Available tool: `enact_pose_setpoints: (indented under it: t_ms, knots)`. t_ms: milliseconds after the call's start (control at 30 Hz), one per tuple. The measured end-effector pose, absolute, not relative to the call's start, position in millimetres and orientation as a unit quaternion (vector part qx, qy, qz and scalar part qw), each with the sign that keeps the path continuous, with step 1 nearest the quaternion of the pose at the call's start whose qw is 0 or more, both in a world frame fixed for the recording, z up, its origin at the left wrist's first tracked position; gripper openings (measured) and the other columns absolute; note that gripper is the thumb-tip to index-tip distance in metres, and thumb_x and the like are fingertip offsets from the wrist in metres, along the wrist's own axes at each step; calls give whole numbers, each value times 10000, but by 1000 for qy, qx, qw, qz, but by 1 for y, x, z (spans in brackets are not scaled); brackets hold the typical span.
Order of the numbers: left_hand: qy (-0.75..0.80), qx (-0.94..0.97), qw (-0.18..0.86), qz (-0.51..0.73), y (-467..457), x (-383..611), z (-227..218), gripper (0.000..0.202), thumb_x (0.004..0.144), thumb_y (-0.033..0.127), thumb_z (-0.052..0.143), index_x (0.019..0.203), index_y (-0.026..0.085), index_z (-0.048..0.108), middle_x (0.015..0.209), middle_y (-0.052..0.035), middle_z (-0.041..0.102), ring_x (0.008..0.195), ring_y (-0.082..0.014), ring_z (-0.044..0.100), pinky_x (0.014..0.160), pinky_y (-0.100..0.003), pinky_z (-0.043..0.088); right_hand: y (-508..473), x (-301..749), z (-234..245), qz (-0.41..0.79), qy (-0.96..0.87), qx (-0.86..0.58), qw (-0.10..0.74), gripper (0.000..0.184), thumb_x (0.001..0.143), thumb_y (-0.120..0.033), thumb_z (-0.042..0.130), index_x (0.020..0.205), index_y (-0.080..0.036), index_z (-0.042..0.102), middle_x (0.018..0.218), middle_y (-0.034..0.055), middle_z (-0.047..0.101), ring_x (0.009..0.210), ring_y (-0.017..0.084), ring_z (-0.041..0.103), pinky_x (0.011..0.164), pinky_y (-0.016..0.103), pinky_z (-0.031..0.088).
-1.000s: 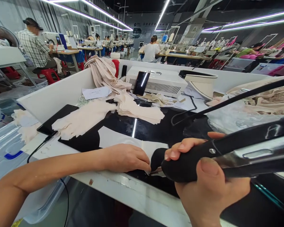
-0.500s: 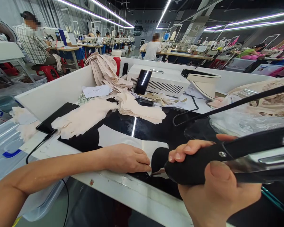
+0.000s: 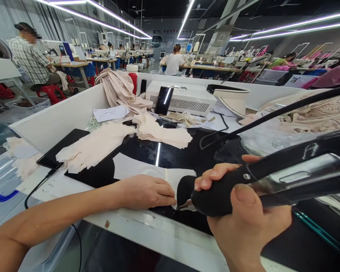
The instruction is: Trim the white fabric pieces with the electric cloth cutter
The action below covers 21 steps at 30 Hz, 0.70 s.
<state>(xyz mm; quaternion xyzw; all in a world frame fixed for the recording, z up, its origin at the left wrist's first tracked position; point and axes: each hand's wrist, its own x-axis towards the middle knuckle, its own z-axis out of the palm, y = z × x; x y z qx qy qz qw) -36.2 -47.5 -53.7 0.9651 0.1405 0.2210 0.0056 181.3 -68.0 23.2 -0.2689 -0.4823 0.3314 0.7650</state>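
My right hand (image 3: pixel 243 215) is wrapped round the black handle of a large hand tool (image 3: pixel 272 179) with a metal body and a black cord, its rounded nose low over the glossy black work surface (image 3: pixel 187 155). My left hand (image 3: pixel 147 192) lies flat, fingers together, pressing a white cut piece (image 3: pixel 141 170) down beside the tool's nose. A small black cut piece (image 3: pixel 184 189) lies between the two hands.
Stacks of beige fabric pieces (image 3: pixel 93 145) lie left of centre, beside a black tablet (image 3: pixel 62 145). Behind stand a white machine box (image 3: pixel 181 99), a phone (image 3: pixel 163 100) leaning on it, and a white iron-like unit (image 3: pixel 232 98). Other people sit at sewing tables beyond.
The view has shifted slightly to the right; both hands and the tool stay in nearly the same place on the pieces.
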Motion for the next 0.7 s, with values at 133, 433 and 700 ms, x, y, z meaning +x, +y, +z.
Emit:
enact_pose_setpoints:
  t_ms: [133, 433, 700]
  knots:
    - [142, 963, 10, 228, -48, -38, -56, 280, 1268, 60, 740, 1429, 181, 934, 1395, -130, 961, 1353, -238, 919, 1227, -299, 730, -67, 181, 23, 317, -473, -271, 776, 551, 909, -572, 1137, 1266, -328, 796, 809, -65, 799, 518, 219, 729, 475, 357, 627]
    - [142, 955, 11, 261, -50, -40, -58, 336, 1374, 140, 575, 1433, 131, 905, 1357, -121, 969, 1322, -237, 932, 1231, -295, 714, -66, 176, 18, 330, -460, -263, 781, 569, 906, -556, 1173, 1272, -317, 810, 822, -63, 789, 556, 201, 713, 506, 321, 579]
    - [143, 954, 21, 264, -51, -40, -57, 293, 1340, 97, 622, 1419, 131, 903, 1359, -123, 970, 1311, -247, 935, 1191, -309, 728, -66, 175, 19, 322, -474, -267, 775, 560, 937, -588, 1153, 1271, -318, 795, 814, -63, 802, 543, 212, 731, 508, 350, 644]
